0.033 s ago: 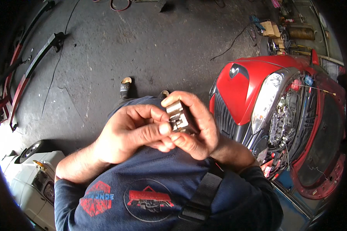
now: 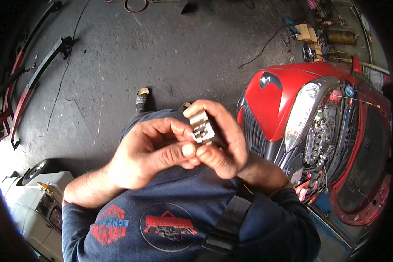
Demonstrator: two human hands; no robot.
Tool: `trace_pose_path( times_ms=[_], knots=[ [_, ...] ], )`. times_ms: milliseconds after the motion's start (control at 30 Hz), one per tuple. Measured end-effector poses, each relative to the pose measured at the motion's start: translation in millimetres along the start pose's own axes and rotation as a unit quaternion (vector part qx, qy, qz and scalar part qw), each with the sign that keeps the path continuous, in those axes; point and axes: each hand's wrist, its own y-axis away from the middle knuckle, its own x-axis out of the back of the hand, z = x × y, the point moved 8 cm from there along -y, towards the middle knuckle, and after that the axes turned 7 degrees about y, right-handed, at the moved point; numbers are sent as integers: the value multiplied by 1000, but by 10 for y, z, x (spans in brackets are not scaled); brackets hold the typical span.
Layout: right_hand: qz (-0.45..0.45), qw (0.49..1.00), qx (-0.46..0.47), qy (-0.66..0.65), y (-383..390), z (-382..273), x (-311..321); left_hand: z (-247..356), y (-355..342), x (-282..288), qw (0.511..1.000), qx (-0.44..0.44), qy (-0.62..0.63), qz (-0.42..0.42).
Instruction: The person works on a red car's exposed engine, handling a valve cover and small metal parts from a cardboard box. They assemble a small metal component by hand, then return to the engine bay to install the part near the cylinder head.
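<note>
A small, shiny metal part [image 2: 202, 127] with steps and slots cut in its face is held up in front of my chest. My right hand [image 2: 228, 146] wraps round it, with the fingers behind and the thumb at its lower edge. From the other side, my left hand [image 2: 146, 150] has its thumb and bent index finger pinched at the part's left edge. Both thumb tips are close together just under it. The back of the part is hidden by my right hand, and its exact kind cannot be made out.
To the right stands a red car [image 2: 273, 105] with its hood raised and engine [image 2: 321, 139] exposed. Red and black lift arms [image 2: 43, 65] are at the upper left. A pale vehicle [image 2: 39, 209] is at the lower left. Cables cross the dark floor [image 2: 170, 56].
The metal part has tilted slightly in my fingers, showing its ridged upper side and slotted face differently. My left thumb has shifted a little downward.
</note>
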Motion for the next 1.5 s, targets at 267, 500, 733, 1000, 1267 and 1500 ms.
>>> trace_pose_path(
  times_ms=[267, 500, 733, 1000, 1267, 1500],
  knots=[
    [25, 946, -144, -291, -134, 312, -60, 266, -342, -47, 940, -211, -267, -24],
    [24, 948, -118, -294, -165, 283, -2, 245, -476, -8, 943, -249, -213, -54],
    [2, 972, -67, -223, -138, 159, 17, 308, -391, -182, 879, -303, -357, -86],
    [67, 968, -86, -228, -213, 238, 76, 241, -513, -67, 979, -202, -24, -25],
    [79, 994, 41, 70, -257, -18, 186, 262, -612, 49, 980, -124, 156, 12],
    [23, 960, 131, 245, -223, -76, 150, 65, -518, 253, 979, 43, 164, 114]
  ],
)
